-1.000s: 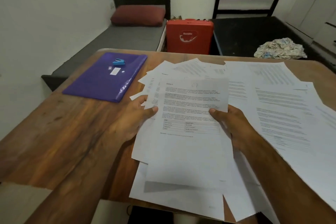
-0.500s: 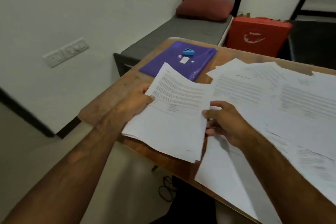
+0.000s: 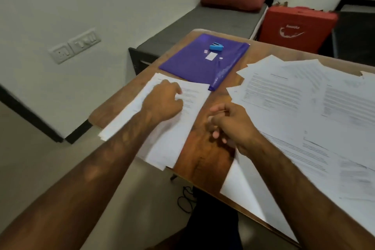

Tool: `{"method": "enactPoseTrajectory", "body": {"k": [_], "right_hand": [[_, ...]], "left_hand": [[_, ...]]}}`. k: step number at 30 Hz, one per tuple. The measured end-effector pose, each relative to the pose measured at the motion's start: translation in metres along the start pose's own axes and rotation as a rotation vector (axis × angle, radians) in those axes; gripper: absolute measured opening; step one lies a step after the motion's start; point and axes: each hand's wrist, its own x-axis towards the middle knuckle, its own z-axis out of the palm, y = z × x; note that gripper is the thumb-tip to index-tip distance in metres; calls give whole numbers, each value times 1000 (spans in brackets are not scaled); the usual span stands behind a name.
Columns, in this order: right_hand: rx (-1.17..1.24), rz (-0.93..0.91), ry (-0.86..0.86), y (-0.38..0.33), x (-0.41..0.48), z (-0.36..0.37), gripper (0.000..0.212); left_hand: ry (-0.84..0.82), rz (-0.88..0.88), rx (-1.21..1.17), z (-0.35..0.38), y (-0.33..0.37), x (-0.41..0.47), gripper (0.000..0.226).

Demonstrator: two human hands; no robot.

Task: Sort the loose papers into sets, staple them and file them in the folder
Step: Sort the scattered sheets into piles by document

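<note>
Papers lie in two lots on the table [image 3: 205,148], and the gap between them decides the next reach. The left hand [image 3: 162,101] rests on the sorted set [image 3: 172,144], fingers curled under; whether they pinch a sheet is hidden. The set's long axis runs away from those fingers toward the folder [image 3: 192,63], where the stapler [image 3: 216,46] sits. The right hand [image 3: 229,126] hangs over bare wood, fingers loosely curled and holding nothing. The loose pile [image 3: 294,97] begins just right of those fingers, well apart from the left hand. Sorting looks far from finished, so the right hand is the nearer one for the next sheet, while the stapler lies beyond the left fingers.
</note>
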Motion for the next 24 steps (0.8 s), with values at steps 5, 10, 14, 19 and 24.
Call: {"method": "enactPoseTrajectory", "body": {"k": [5,10,14,19,24], "right_hand": [[33,-31,143,29,-32,-72,17],[87,16,327,72,-73,-166,13],[25,47,536,109,-101,-231,14],[-161,64,762,146,-113,-287,21],[-326,76,796,158,-91,-315,15]], "left_hand": [[-154,188,-204,51,134,-22,13],[-296,403,-309,96,236,-35,12],[-317,533,-336,136,302,-49,18],[-165,602,-115,176,360,-45,34],[-113,477,187,193,358,-15,41]]}}
